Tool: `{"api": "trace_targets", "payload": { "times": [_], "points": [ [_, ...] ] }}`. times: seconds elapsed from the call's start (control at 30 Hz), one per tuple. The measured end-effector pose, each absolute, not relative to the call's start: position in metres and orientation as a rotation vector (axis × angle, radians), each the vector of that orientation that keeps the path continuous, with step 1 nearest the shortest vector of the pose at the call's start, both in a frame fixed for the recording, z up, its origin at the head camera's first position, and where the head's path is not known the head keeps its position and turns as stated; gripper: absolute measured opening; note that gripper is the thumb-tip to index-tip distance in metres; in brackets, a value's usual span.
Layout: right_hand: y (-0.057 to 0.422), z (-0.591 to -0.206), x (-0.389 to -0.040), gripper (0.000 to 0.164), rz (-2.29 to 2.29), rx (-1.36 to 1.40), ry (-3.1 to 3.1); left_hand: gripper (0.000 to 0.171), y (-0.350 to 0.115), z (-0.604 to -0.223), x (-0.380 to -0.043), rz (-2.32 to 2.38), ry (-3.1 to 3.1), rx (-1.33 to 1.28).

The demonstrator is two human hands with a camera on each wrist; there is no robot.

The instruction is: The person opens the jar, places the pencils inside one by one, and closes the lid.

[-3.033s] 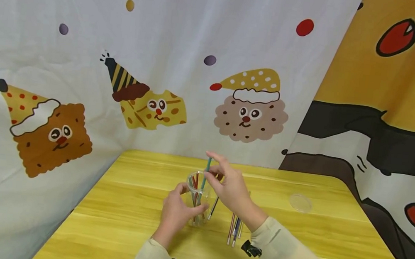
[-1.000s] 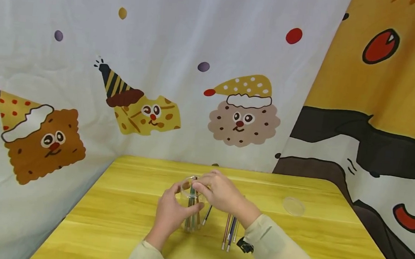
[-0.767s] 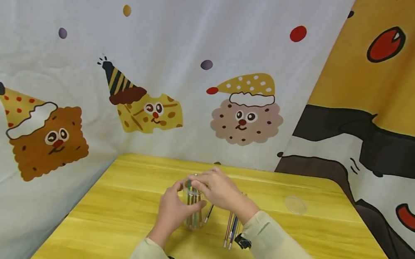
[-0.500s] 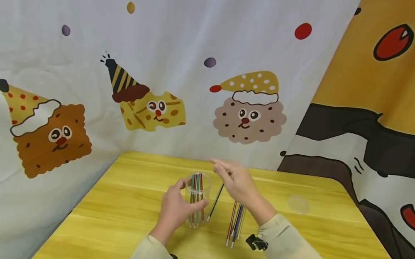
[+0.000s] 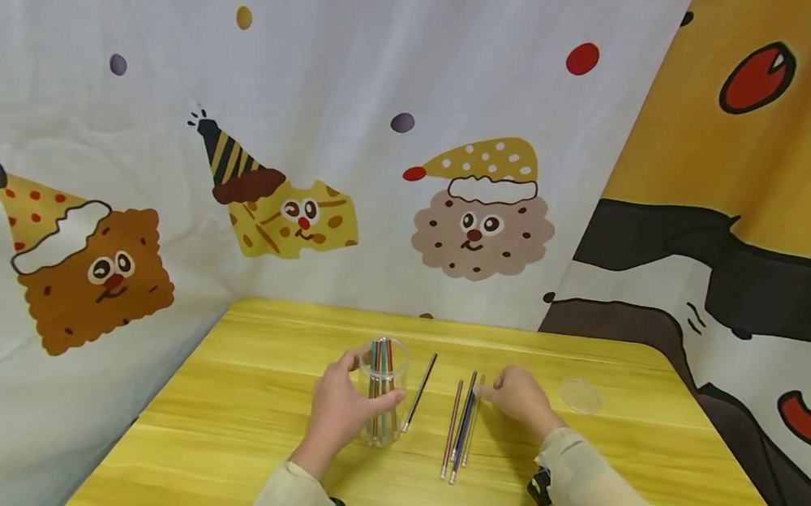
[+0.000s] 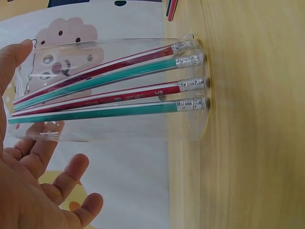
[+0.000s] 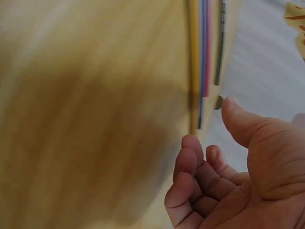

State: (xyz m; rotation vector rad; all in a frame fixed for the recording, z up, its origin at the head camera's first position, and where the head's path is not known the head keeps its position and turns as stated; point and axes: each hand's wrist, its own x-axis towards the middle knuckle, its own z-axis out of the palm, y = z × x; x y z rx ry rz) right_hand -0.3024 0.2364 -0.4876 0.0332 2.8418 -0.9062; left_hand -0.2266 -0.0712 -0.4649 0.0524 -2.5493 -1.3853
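Observation:
My left hand [image 5: 337, 413] holds a clear plastic jar [image 5: 403, 367] upright between thumb and fingers, with the last fingers off its wall. Inside it lean several red and green pencils [image 6: 100, 110], their eraser ends at the bottom. My right hand [image 5: 520, 396] is at the far end of a loose group on the table: a yellow pencil [image 5: 472, 432], blue pencils [image 5: 463, 430] and a red pencil [image 5: 451, 432]. In the right wrist view its thumb and fingertips stand apart, by the yellow pencil's tip; whether they touch it I cannot tell.
A dark pencil [image 5: 421, 391] lies alone between the jar and the loose group. Beyond my right hand a clear round lid [image 5: 581, 395] rests on the yellow wood-grain table [image 5: 227, 431]. A white curtain [image 5: 351, 52] with cartoon prints hangs behind the table.
A green pencil that my right hand pinched over the jar went in among the others. That hand then let go and moved right to the loose pencils. My left hand stayed round the jar.

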Motion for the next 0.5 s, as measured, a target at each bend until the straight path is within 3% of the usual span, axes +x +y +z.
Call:
{"api": "trace_targets", "payload": {
  "times": [0.13, 0.37, 0.5],
  "points": [
    [0.238, -0.500, -0.302, 0.060, -0.890, 0.047, 2.830, 0.092, -0.070, -0.465, -0.227, -1.393, -2.545, 0.053],
    [0.242, -0.500, -0.300, 0.040, -0.796, -0.006, 2.875, 0.091, -0.070, -0.467, -0.226, -1.389, -2.547, 0.054],
    [0.248, -0.497, -0.302, 0.045, -0.757, -0.007, 2.885, 0.090, -0.070, -0.467, -0.226, -1.386, -2.546, 0.061]
  ]
}}
